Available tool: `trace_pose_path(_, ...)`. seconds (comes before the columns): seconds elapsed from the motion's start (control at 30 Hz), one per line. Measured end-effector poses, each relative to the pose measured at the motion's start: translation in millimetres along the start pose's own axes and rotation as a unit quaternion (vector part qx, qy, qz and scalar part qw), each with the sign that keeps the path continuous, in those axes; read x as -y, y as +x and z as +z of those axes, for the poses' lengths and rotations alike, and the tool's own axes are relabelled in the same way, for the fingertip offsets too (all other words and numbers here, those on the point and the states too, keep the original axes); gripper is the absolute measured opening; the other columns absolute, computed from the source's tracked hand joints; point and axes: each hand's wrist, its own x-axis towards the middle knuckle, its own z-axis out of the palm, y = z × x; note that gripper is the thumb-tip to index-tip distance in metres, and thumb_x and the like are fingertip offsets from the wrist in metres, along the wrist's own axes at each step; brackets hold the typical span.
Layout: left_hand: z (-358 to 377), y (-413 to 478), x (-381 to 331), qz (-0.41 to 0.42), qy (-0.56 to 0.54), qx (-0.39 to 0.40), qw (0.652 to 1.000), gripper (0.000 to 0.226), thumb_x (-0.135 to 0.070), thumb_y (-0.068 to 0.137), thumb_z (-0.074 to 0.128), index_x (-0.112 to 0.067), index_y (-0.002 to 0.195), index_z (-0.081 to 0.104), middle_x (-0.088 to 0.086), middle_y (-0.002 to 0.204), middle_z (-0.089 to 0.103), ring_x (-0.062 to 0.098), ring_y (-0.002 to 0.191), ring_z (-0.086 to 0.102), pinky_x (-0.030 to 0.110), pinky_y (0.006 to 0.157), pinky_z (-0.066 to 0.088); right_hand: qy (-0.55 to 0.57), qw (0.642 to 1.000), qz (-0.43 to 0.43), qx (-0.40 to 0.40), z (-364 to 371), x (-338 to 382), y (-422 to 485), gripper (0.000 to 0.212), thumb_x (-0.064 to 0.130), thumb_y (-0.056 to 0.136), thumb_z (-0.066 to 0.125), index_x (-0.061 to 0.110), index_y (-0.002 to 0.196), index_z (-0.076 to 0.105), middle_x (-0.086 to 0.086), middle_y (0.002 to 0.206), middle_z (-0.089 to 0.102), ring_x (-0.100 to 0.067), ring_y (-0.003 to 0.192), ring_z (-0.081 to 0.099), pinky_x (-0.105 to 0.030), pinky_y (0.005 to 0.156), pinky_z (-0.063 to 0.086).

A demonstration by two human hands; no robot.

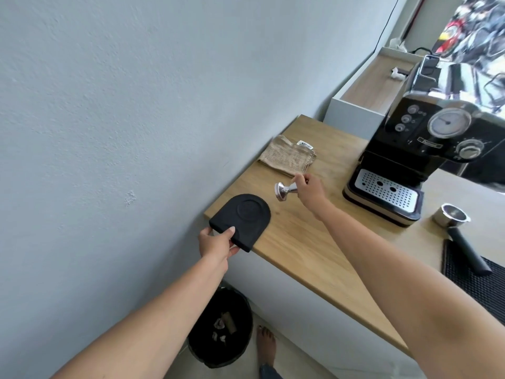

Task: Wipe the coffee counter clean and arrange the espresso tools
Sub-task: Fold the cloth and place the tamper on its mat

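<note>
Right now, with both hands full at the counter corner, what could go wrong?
The black mat overhangs the counter corner in the left hand; a slip may drop it toward the bin below. The right hand holds the metal tamper tilted, so it could fall and dent the wood.

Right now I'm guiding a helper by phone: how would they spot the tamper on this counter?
Find the black espresso machine on the wooden counter. To its left, between the folded beige cloth and the black tamping mat, the right hand holds the tamper tilted sideways above the wood. It is the only small shiny metal piece there, with a flat round base.
</note>
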Motion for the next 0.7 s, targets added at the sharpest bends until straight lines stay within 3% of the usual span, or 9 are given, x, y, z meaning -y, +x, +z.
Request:
trace_pose_path(0.13,6.2,-15.5,14.7,-0.004,0.005,-0.004,1.000,0.066,-0.001,0.087,0.073,-0.019,0.141,0.040,0.016,0.118,0.065,0.030,0.093,0.072,0.044,0.075,0.062,-0.091,0.994,-0.053,-0.010,-15.6,3.7,-19.2,0.034,0.037,0.099,0.038,0.013,0.091,0.062,0.002,0.070,0.057,-0.014,0.057,0.045,-0.029,0.053,0.031)
trace_pose_path(0.33,13.5,-36.1,24.4,-0.005,0.017,-0.012,1.000,0.063,-0.002,0.087,0.073,-0.020,0.138,0.042,0.014,0.120,0.063,0.029,0.096,0.070,0.037,0.067,0.061,-0.190,0.976,-0.105,0.003,-6.5,7.6,-39.8,0.032,0.046,0.096,0.043,0.019,0.092,0.060,0.002,0.077,0.066,-0.016,0.066,0.058,-0.035,0.059,0.046)
trace_pose_path(0.47,15.0,-41.8,24.6,-0.003,0.020,-0.017,1.000,0.064,-0.002,0.087,0.073,-0.021,0.138,0.041,0.014,0.120,0.064,0.028,0.097,0.070,0.034,0.063,0.061,-0.223,0.964,-0.142,0.019,8.6,10.2,-51.9,0.034,0.047,0.097,0.047,0.017,0.084,0.057,0.004,0.069,0.059,-0.015,0.062,0.052,-0.031,0.056,0.039)
trace_pose_path(0.6,17.8,-44.5,22.5,-0.008,0.024,-0.025,0.999,0.065,-0.003,0.087,0.073,-0.021,0.140,0.040,0.013,0.122,0.064,0.028,0.094,0.071,0.037,0.069,0.062,-0.234,0.956,-0.170,0.042,25.2,15.5,-57.5,0.032,0.048,0.094,0.047,0.019,0.093,0.061,0.001,0.080,0.064,-0.020,0.078,0.059,-0.039,0.066,0.050)
trace_pose_path(0.7,18.9,-47.4,19.8,-0.012,0.025,-0.028,0.999,0.065,-0.002,0.088,0.072,-0.020,0.140,0.039,0.013,0.122,0.064,0.024,0.083,0.071,0.034,0.060,0.060,-0.257,0.947,-0.187,0.047,32.9,19.9,-59.2,0.034,0.050,0.093,0.047,0.019,0.095,0.062,0.000,0.083,0.065,-0.021,0.082,0.060,-0.041,0.070,0.053)
